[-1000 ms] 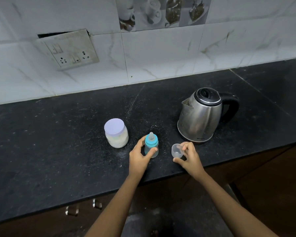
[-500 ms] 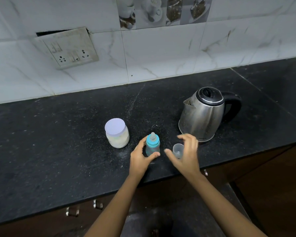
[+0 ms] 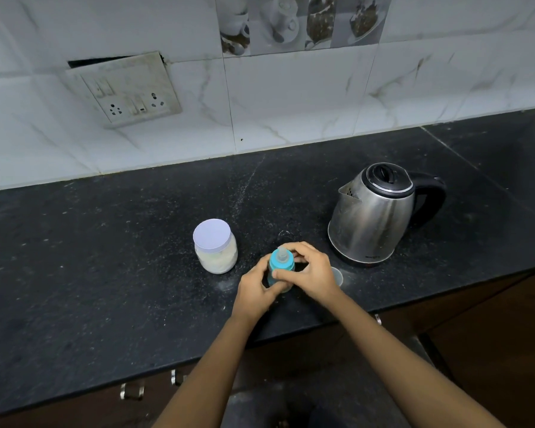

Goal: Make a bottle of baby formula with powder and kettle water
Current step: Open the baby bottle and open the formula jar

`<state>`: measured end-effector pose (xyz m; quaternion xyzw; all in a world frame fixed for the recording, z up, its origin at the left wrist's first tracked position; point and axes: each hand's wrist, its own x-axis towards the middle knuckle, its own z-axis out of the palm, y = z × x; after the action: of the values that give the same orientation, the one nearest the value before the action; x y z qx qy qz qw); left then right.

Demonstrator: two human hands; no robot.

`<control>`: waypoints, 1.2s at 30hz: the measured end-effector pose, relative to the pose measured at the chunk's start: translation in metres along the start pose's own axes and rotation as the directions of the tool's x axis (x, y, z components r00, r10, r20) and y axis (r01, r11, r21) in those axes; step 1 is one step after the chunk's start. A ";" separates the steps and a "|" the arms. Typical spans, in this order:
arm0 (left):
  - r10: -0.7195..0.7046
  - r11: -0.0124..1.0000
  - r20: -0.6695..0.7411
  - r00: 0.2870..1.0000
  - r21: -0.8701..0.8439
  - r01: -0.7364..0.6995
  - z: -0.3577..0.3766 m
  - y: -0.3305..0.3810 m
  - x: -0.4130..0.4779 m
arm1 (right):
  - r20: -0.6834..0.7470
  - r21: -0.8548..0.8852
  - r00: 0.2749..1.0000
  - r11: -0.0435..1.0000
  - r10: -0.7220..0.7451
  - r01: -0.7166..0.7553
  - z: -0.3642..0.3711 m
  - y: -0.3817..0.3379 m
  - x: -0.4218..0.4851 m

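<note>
- Head view: my left hand (image 3: 254,293) is wrapped round the lower body of the baby bottle (image 3: 278,263), with fingers and thumb curled against it.
- My right hand (image 3: 314,273) grips the teal collar (image 3: 288,267) from the kettle side. The thumb lies across the front and the fingers curl over the far side beside the nipple (image 3: 281,253).
- The bottle stands upright on the counter (image 3: 105,257) near its front edge, between the two hands.
- I judge the bottle small, light and made of smooth plastic, so it will spin or skid on the stone unless the lower hand anchors it. I cannot tell whether anything is inside.
- The best hold is low on the body for bracing and on the rigid collar for turning. I would keep off the nipple, which looks soft and gives no purchase.
- A clear cap (image 3: 338,277) sits on the counter just beside my right hand, partly hidden by it.
- The powder jar (image 3: 215,247) stands near the bottle on the left, with its lid on.
- The kettle (image 3: 372,217) stands to the right with its lid shut, spout toward the bottle and handle turned away.
</note>
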<state>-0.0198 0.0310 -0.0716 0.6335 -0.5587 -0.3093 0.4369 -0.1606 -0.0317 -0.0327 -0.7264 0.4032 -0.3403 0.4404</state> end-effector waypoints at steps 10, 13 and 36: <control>0.024 0.999 -0.021 0.999 0.036 -0.024 0.001 -0.001 -0.002 | 0.381 0.001 0.917 0.992 0.116 -0.126 -0.036 0.001 0.008; 0.029 0.999 -0.016 0.999 0.034 -0.029 0.001 -0.002 -0.003 | 0.321 0.011 0.946 0.999 0.045 -0.051 -0.022 0.002 0.005; -0.057 0.998 -0.021 0.998 0.007 0.058 0.005 -0.001 -0.005 | 0.196 0.319 0.978 0.938 0.072 -0.133 -0.034 -0.028 0.014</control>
<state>-0.0244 0.0353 -0.0748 0.6542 -0.5367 -0.3129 0.4313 -0.1750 -0.0483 0.0075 -0.6483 0.3360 -0.3122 0.6078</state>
